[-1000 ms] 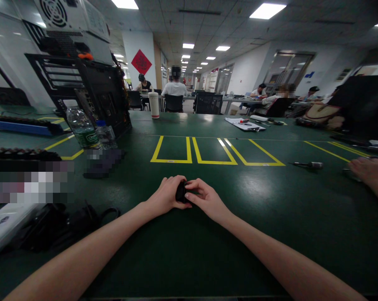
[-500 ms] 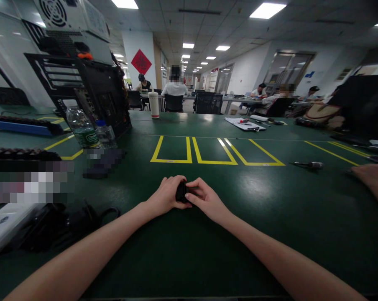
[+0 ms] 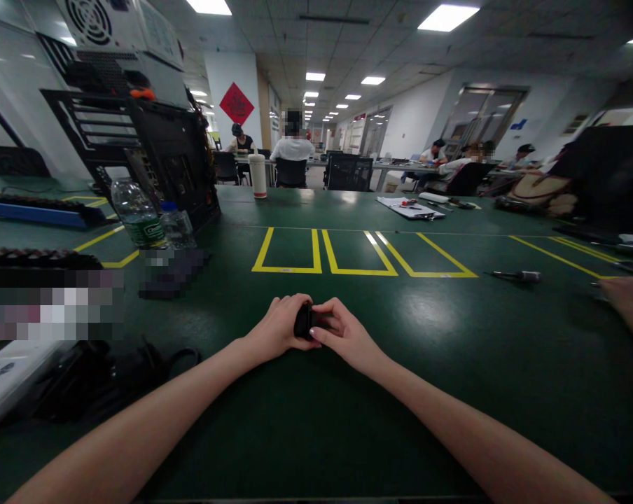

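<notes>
Between my two hands, low over the green table [image 3: 316, 420], is a small black object [image 3: 302, 323] with a rounded block shape; its exact kind does not show. My left hand [image 3: 281, 322] wraps round it from the left, thumb below and fingers over the top. From the right, my right hand [image 3: 344, 332] pinches its edge with the thumb and fingertips. The palms hide part of the object. Yellow tape outlines [image 3: 288, 270] lie on the table beyond the hands.
A screwdriver-like tool [image 3: 526, 276] lies to the right, near another person's hand [image 3: 631, 301]. Black cables [image 3: 138, 367], a white box [image 3: 6, 381], plastic bottles [image 3: 135, 213] and an open computer case [image 3: 174, 168] stand left. Farther back are a white cup [image 3: 257, 176] and a clipboard [image 3: 400, 207].
My hands stay in nearly the same place round the black object; the right thumb has shifted very slightly. The other person's hand at the right edge has moved a little.
</notes>
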### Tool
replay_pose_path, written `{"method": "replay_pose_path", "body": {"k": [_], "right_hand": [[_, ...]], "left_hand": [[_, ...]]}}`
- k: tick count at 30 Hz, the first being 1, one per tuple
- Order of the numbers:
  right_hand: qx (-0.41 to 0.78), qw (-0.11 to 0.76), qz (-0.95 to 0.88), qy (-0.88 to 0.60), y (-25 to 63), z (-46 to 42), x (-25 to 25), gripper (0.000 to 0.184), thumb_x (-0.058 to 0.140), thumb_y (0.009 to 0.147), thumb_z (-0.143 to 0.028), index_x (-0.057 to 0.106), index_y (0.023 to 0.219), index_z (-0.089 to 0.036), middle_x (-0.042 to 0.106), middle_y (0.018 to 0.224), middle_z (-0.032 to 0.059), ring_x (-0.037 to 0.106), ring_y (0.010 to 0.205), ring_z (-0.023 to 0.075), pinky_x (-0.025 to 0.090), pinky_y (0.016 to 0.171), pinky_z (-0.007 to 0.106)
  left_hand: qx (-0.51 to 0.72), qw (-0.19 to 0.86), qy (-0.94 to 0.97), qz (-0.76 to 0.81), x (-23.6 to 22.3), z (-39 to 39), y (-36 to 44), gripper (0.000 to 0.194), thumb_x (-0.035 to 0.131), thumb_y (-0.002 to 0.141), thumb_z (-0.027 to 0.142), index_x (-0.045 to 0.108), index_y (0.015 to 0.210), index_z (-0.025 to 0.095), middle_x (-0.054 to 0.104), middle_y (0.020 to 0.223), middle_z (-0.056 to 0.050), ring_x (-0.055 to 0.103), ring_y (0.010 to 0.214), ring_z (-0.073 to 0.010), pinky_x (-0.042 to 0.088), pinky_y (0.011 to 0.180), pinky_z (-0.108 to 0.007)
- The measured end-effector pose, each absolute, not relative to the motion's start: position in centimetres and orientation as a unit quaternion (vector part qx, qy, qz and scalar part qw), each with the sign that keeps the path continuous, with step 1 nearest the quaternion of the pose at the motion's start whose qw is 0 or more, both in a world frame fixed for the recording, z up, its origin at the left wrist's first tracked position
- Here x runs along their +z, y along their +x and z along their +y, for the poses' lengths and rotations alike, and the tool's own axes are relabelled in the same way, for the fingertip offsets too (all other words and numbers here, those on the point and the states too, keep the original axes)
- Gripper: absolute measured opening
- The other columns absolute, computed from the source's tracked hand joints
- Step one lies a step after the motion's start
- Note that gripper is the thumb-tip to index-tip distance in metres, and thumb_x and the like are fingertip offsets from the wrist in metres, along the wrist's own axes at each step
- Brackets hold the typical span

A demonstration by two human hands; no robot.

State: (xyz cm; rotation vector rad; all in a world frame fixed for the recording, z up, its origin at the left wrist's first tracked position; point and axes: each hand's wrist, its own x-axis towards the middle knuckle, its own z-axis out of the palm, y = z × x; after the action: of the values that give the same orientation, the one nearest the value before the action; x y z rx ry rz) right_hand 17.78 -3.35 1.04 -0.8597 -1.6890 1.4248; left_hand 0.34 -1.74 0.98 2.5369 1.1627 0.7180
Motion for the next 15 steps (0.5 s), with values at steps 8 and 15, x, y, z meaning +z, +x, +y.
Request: {"method": "replay_pose_path", "body": {"k": [8, 15], "right_hand": [[0.539, 0.383, -0.660, -0.358, 17.6, -3.2, 1.1, 0.022, 0.053, 0.075, -0.020, 0.045, 0.096, -0.021, 0.053, 0.100, 0.0022, 0.054, 0.097, 0.0169, 0.045, 0.084, 0.035], [0.569, 0.368, -0.656, -0.331, 17.8, -3.3, 0.9, 0.025, 0.056, 0.073, -0.017, 0.044, 0.094, -0.022, 0.052, 0.101, 0.0008, 0.054, 0.098, 0.0171, 0.046, 0.084, 0.035]], "left_hand": [[0.260, 0.123, 0.870, 0.400, 0.1, -1.2, 0.5, 0.061, 0.068, 0.058, 0.042, 0.037, 0.105, 0.020, 0.051, 0.096, -0.004, 0.050, 0.084, -0.0213, 0.035, 0.072, -0.033], [0.244, 0.131, 0.874, 0.399, 1.3, -1.9, 0.3, 0.056, 0.065, 0.062, 0.040, 0.037, 0.106, 0.018, 0.051, 0.097, -0.005, 0.049, 0.085, -0.0212, 0.035, 0.073, -0.033]]}}
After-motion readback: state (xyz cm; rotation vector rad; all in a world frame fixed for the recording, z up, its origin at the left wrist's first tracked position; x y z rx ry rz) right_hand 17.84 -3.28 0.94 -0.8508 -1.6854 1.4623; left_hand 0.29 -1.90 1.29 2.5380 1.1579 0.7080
